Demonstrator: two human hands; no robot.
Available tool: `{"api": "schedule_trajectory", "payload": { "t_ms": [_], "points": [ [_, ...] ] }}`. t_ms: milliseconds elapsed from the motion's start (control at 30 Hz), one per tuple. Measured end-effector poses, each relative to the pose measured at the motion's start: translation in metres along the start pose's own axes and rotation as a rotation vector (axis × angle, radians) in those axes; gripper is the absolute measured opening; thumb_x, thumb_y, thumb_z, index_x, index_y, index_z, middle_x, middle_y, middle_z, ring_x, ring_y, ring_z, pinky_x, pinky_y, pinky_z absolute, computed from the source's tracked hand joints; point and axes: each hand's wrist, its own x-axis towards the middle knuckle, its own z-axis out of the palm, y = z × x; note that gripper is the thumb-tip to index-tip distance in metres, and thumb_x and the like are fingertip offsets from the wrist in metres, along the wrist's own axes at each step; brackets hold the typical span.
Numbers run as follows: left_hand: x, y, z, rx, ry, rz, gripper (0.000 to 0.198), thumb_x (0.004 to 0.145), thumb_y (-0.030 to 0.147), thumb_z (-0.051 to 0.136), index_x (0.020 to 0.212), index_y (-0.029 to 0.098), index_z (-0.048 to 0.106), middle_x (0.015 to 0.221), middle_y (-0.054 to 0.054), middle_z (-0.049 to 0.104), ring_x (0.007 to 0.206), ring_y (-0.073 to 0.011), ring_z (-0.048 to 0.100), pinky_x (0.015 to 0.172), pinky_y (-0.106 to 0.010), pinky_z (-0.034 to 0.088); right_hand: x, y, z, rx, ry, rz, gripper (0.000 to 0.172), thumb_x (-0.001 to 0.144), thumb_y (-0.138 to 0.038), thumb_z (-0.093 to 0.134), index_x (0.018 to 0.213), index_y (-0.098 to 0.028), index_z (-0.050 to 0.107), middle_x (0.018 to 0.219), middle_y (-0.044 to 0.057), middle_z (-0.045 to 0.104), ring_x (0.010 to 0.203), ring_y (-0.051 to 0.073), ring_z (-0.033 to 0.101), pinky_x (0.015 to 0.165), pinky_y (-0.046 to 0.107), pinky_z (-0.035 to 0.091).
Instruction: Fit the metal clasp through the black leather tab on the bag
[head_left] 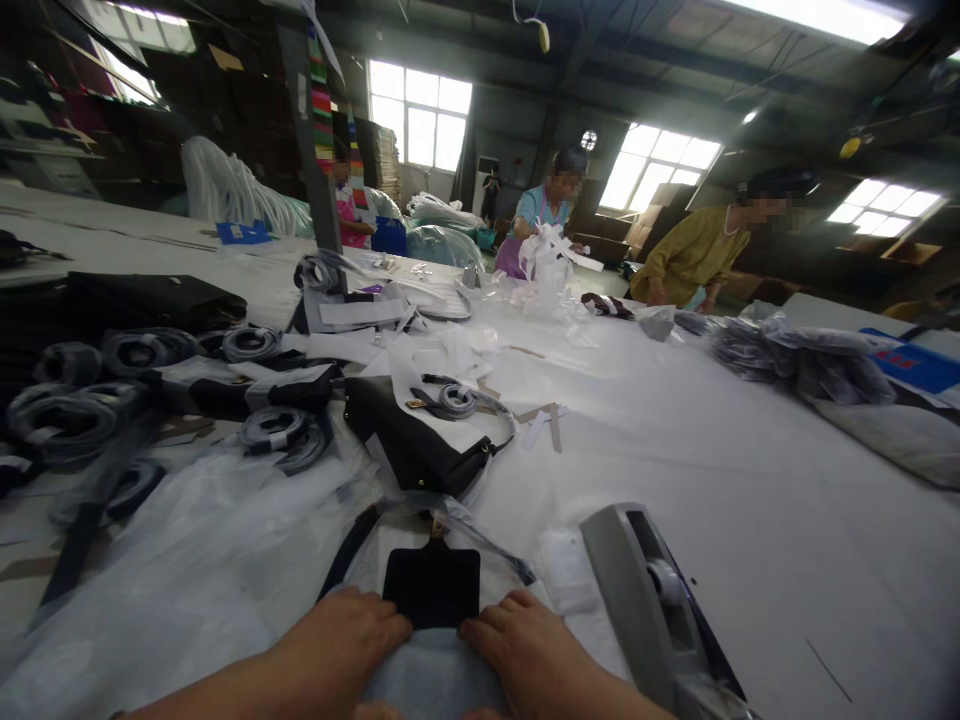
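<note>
At the bottom middle, a bag in a pale, thin wrapper is close in front of me, and a black rectangular tag lies at its top. Dark handles loop up behind the tag under clear plastic. My left hand is closed on the wrapped bag's left upper edge, fingertips beside the tag. On the opposite side, my right hand grips the same edge, fingers curled near the tag's lower right corner. The bag's lower part is out of frame. A grey tape dispenser stands right of my right hand.
A black handbag lies just beyond, with a coiled strap on it. Several wrapped strap coils and loose clear plastic cover the left. Across the white table are co-workers, paper scraps and bagged goods.
</note>
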Motion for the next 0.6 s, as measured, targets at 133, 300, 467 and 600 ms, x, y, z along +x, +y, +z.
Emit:
{"api": "schedule_trajectory", "payload": {
  "t_ms": [133, 300, 467, 600],
  "points": [
    [0.005, -0.003, -0.013, -0.014, -0.089, -0.043, 0.049, 0.069, 0.059, 0.074, 0.099, 0.020, 0.072, 0.103, -0.011, 0.073, 0.097, -0.0339, 0.068, 0.085, -0.039, 0.052, -0.001, 0.000, -0.015, 0.006, -0.054, 0.000, 0.070, 0.073, -0.074, 0.066, 0.117, -0.019, 0.068, 0.107, 0.014, 0.073, 0.099, 0.037, 0.068, 0.093, 0.045, 0.047],
    [0.009, -0.011, -0.040, -0.150, -0.265, -0.020, 0.045, 0.060, 0.059, 0.077, 0.088, 0.024, 0.071, 0.085, -0.004, 0.073, 0.077, -0.0287, 0.068, 0.059, -0.030, 0.045, -0.011, 0.007, -0.043, 0.295, -0.095, -0.022, 0.057, 0.073, -0.068, 0.070, 0.112, -0.027, 0.069, 0.102, 0.004, 0.074, 0.089, 0.026, 0.070, 0.068, 0.028, 0.046],
    [0.009, -0.020, -0.046, -0.133, -0.332, 0.009, 0.053, 0.052, 0.057, 0.082, 0.093, 0.026, 0.069, 0.086, -0.002, 0.073, 0.076, -0.0293, 0.069, 0.059, -0.030, 0.043, -0.012, 0.007, -0.067, 0.191, -0.236, 0.007, 0.065, 0.065, -0.064, 0.078, 0.114, -0.022, 0.068, 0.095, 0.008, 0.073, 0.081, 0.029, 0.067, 0.054, 0.026, 0.036],
    [0.004, -0.010, -0.063, -0.162, -0.304, -0.052, 0.049, 0.048, 0.058, 0.084, 0.083, 0.027, 0.069, 0.078, 0.002, 0.070, 0.072, -0.0256, 0.068, 0.051, -0.026, 0.037, -0.014, -0.001, -0.093, 0.236, -0.195, 0.025, 0.055, 0.060, -0.063, 0.082, 0.098, -0.024, 0.070, 0.072, -0.003, 0.064, 0.060, 0.016, 0.057, 0.047, 0.022, 0.028]
  ]
}}
